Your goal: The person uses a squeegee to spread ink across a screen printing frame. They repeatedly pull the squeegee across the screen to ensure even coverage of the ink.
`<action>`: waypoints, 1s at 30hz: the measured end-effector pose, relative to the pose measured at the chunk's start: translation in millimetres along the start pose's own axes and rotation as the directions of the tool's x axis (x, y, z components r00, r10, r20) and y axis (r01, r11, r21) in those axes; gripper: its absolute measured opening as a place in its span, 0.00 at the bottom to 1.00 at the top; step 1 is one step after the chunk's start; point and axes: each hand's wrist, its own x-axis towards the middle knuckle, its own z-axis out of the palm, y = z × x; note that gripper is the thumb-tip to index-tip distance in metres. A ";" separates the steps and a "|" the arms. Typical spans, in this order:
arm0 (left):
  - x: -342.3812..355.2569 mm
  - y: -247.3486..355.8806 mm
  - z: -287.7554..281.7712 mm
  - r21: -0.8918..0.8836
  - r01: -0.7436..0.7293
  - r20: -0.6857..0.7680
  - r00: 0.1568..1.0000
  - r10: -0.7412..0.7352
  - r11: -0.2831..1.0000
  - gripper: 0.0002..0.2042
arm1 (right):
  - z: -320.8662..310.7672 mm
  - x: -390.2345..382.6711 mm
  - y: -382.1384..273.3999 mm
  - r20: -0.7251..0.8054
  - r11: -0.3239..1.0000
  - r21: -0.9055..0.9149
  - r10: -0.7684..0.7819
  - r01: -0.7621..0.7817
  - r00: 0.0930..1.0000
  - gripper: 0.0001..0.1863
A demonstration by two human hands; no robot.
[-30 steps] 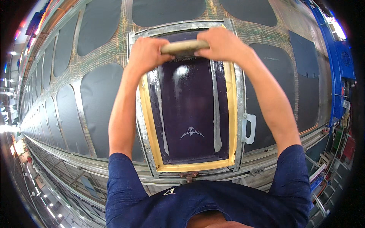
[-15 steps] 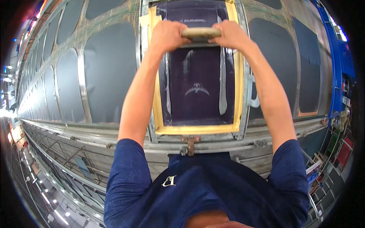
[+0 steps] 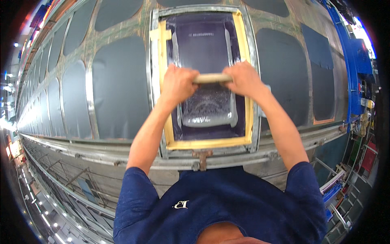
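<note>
My left hand [image 3: 178, 83] and my right hand [image 3: 243, 79] are both closed round the ends of a wooden-handled squeegee [image 3: 212, 78]. The squeegee lies crosswise over a screen printing frame [image 3: 255, 49], about midway along it. Its metal rim is lined inside with yellow tape [image 3: 209, 143], and the dark purple mesh [image 3: 199, 51] fills the middle. A band of grey ink [image 3: 209, 121] lies on the mesh toward me, with streaks running along both sides. The squeegee's blade is mostly hidden by its handle and my fingers.
Dark grey rounded fabric panels [image 3: 121, 87] lie in rows on the long table, with more to the right [image 3: 282, 77]. A metal rail [image 3: 105, 160] runs along the near edge, with a rusty clamp [image 3: 202, 158] below the frame. Blue machinery [image 3: 360, 61] stands at far right.
Both hands have drawn the squeegee toward me, from the far part of the screen to about its middle. A band of grey ink now shows near the mesh's near end.
</note>
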 end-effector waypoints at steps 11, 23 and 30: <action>227.4 -129.2 -22.8 -0.008 0.128 0.090 0.988 -0.126 0.992 0.19 | -20.6 226.1 161.4 0.009 0.997 0.045 0.068 -0.068 0.998 0.22; 51.6 -24.2 4.4 -0.066 0.080 -0.022 0.996 -0.081 0.995 0.10 | -0.2 51.6 38.6 0.071 0.986 0.119 0.107 -0.115 0.992 0.15; -124.7 73.6 31.2 0.000 -0.003 -0.082 0.997 0.003 1.000 0.12 | 30.2 -114.4 -72.6 0.041 0.977 0.204 0.055 -0.062 0.998 0.18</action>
